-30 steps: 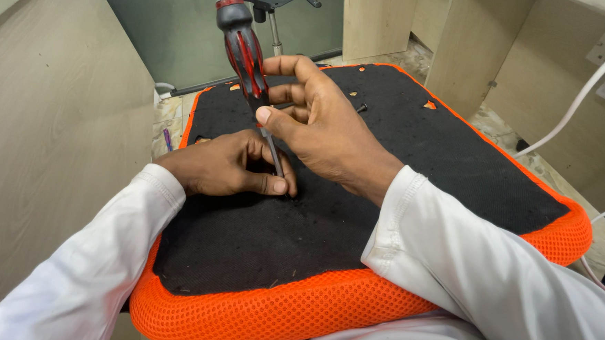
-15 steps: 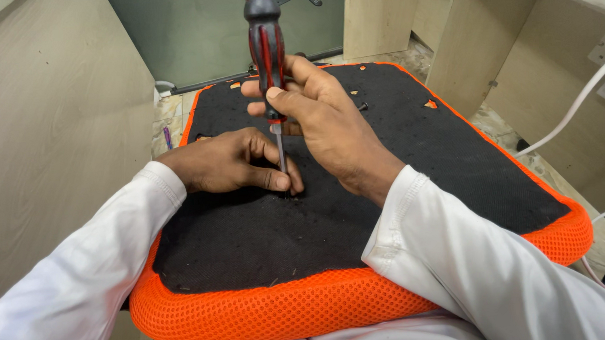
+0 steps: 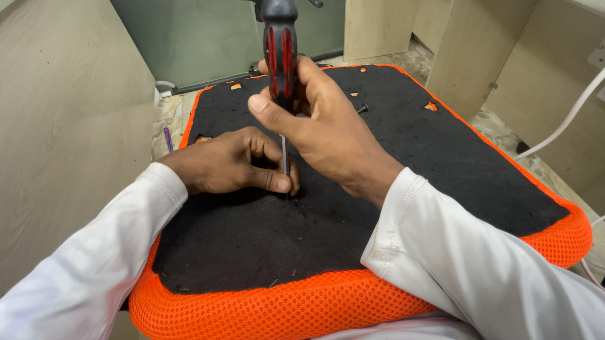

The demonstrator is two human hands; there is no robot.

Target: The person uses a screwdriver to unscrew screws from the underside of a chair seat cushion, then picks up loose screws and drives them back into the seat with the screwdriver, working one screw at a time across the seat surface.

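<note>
The screwdriver (image 3: 279, 47) stands upright, tip on the black underside of the seat (image 3: 414, 185) near its centre. The right hand (image 3: 321, 131) is clamped on the handle; the left hand (image 3: 230, 163), at 9 o'clock, pinches the shaft's tip. A loose screw (image 3: 362, 109) lies at 2 o'clock; white cables (image 3: 575, 111) at 3 o'clock.

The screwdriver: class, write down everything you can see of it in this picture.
The screwdriver has a thick black handle with red grip stripes and a red band near its top, and a thin bare metal shaft below. It stands nearly upright, tip down on the black underside of the orange-edged seat cushion. The right hand wraps the lower handle, thumb across the front. The left hand rests on the fabric, its fingertips pinched beside the shaft's tip. The tip itself is hidden, so any screw there cannot be made out.
</note>
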